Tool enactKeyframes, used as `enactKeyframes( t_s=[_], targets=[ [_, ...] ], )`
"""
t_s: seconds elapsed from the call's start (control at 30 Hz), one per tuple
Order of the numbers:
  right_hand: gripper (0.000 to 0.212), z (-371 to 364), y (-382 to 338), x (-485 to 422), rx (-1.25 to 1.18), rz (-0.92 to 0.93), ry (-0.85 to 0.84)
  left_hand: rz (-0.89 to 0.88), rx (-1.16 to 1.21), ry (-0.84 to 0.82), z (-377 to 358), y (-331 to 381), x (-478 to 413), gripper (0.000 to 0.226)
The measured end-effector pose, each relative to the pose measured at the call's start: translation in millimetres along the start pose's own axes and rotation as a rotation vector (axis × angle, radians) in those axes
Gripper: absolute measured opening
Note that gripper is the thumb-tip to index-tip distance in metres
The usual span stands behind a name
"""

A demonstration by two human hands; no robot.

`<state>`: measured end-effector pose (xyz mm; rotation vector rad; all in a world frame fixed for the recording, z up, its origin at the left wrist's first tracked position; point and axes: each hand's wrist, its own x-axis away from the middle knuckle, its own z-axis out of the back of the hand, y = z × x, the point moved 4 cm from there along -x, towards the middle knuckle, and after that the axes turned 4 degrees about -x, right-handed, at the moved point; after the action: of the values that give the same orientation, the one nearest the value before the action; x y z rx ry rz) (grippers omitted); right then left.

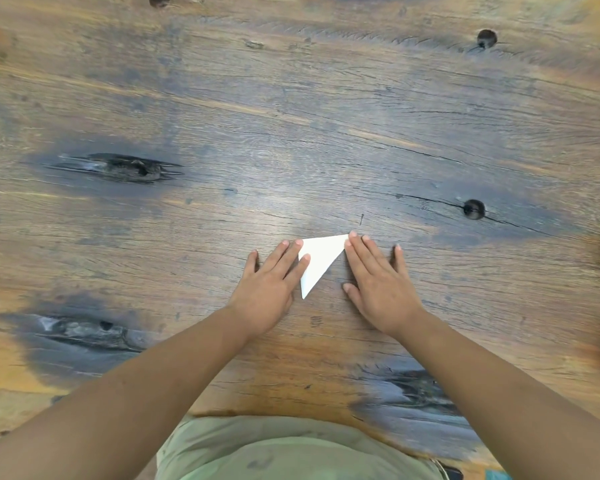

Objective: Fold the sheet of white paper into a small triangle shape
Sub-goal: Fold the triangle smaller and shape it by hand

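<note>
The white paper (317,259), folded into a small triangle, lies flat on the wooden table (291,133) between both hands. The left hand (269,289) presses its left edge with flat fingers; the right hand (378,282), fingers spread, touches its far corner.

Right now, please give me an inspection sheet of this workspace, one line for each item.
Surface: wooden table, dark stains, knots, small holes.
Job's things: white paper, folded to a small triangle, flat on the table.
Clutter: nothing seen.
Grippers: left hand flat, fingers on the paper's left edge; right hand flat beside it, a fingertip at the far right corner.
Cables: nothing seen.
Surroundings: green shirt at the near edge; blurred dark shapes at the right border, cannot tell.
</note>
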<state>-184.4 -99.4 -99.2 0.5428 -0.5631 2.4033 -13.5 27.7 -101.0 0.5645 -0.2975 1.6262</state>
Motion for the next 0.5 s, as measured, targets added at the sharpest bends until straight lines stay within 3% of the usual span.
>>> enactKeyframes(
  t_s=[0.5],
  targets=[
    [0.071, 7.8, -11.2, -2.7, -0.037, -0.032, -0.002, -0.098, -0.094, -0.046, -3.2, 6.0, 2.3, 0.071]
  ],
)
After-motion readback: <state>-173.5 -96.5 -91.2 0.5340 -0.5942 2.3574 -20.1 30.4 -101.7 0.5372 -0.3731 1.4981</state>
